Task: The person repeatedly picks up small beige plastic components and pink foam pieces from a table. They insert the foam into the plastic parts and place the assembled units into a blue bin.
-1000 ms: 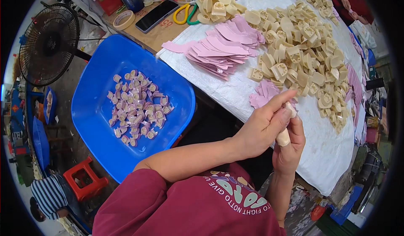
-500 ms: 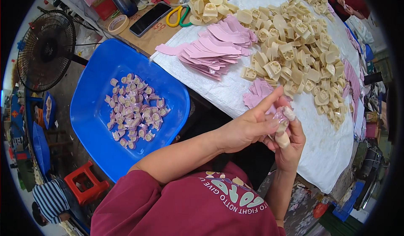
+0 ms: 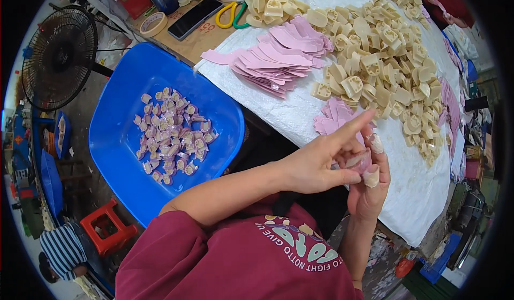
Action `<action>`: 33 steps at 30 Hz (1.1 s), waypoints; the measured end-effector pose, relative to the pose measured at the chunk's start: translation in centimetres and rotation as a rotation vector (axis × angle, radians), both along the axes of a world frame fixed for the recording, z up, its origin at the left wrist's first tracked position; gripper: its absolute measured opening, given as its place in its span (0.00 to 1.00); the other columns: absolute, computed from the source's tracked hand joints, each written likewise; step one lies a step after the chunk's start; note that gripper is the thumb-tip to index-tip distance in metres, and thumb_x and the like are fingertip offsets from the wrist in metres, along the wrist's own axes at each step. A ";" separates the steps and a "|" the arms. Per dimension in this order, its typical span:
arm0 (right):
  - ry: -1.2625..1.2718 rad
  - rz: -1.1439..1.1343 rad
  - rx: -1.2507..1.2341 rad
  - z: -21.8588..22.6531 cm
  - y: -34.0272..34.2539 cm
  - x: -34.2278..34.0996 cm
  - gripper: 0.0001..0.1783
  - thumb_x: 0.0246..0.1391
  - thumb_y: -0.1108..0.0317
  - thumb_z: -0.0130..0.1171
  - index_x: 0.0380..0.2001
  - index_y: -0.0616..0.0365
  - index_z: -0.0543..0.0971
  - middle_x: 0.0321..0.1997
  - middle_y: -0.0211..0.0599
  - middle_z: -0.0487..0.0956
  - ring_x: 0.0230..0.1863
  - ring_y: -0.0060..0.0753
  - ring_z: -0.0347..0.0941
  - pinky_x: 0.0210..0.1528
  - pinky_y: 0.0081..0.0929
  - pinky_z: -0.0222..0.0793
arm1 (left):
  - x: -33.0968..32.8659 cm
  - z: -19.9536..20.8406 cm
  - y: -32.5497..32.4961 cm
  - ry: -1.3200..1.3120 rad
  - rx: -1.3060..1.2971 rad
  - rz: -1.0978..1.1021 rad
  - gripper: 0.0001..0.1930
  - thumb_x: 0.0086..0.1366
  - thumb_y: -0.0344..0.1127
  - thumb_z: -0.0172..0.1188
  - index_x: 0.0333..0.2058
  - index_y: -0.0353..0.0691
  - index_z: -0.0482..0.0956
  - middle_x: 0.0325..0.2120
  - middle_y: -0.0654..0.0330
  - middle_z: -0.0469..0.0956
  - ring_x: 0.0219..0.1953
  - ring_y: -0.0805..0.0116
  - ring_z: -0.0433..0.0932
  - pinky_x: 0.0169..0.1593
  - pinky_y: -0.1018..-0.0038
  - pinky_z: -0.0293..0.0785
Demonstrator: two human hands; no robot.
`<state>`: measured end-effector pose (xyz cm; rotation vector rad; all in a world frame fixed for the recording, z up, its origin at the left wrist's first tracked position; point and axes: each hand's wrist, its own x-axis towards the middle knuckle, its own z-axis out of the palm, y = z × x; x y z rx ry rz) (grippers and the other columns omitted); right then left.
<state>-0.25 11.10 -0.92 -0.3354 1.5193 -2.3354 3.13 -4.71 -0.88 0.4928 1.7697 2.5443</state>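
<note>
In front of my chest both hands meet at one small pink-covered shoe heel (image 3: 360, 162). My left hand (image 3: 320, 167) pinches it with thumb and bent fingers, its index finger stretched out over the table. From the right side my right hand (image 3: 370, 188) grips the same piece; its thumb and a fingertip wear pale wrappings. Close behind the hands lies a small stack of pink cut pieces (image 3: 336, 116). Beyond it spreads a heap of beige plastic heels (image 3: 388, 70), with a larger fan of pink strips (image 3: 284, 56) to its left.
A blue tub (image 3: 115, 155) on the left holds many pink-covered heels (image 3: 174, 131). Scissors (image 3: 231, 15), a phone (image 3: 195, 19) and a tape roll (image 3: 153, 25) lie on the table. A fan (image 3: 61, 56) and red stool (image 3: 108, 228) stand further left. Another person's hands (image 3: 441, 5) show at far right.
The heel has turned between my fingers, showing a smooth pink side. My left index finger has lifted away and points further right. The view has shifted slightly.
</note>
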 end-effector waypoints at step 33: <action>-0.224 -0.036 -0.044 -0.2 0.1 -0.6 0.16 0.64 0.64 0.49 0.45 0.66 0.77 0.36 0.32 0.79 0.36 0.20 0.74 0.40 0.20 0.71 | -0.8 -1.6 1.8 0.268 -0.744 0.626 0.18 0.42 0.31 0.72 0.32 0.33 0.75 0.24 0.56 0.75 0.24 0.67 0.77 0.28 0.75 0.73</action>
